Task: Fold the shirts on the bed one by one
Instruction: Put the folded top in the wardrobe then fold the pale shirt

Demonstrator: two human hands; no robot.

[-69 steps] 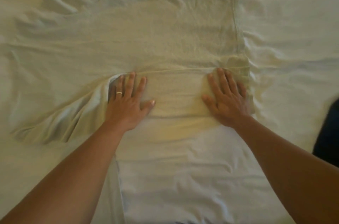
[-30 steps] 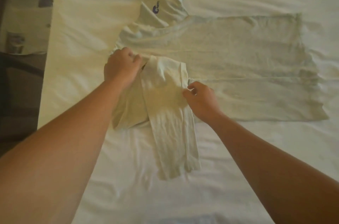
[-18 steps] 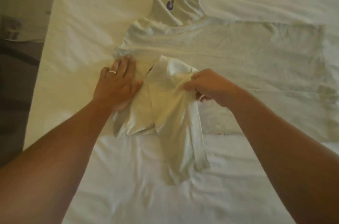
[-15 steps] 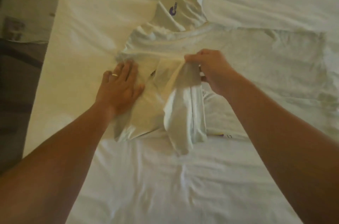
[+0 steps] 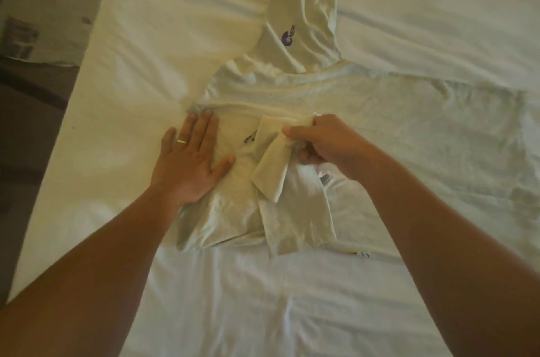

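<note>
Sleeve fold on the shirt (image 5: 365, 111)
Left hand (image 5: 193, 161) pressed flat beside the sleeve (image 5: 273, 164) — right hand (image 5: 327, 146) pinched it; best laid smooth.

Shirt (image 5: 380, 111): soft knit cloth, pale cream, matt, lightly creased; body w/ a faint heathered, slightly grainy texture on the right. Sleeve (image 5: 274, 158) near centre is the same thin limp cloth, folds soft-edged, no sheen. Far sleeve (image 5: 304, 20) smoother-looking, w/ a purple printed logo (image 5: 287, 36), flat matt ink. Small dark print (image 5: 249, 138) on the cloth beside the near sleeve, too blurred to read. Bed (image 5: 263, 313) sheet: white woven cloth, smooth, matt, shallow wrinkles throughout. Ring (image 5: 181, 141) on left hand (image 5: 190, 164): pale metal, slight shine. Floor at far left too dim to tell the material.
</note>
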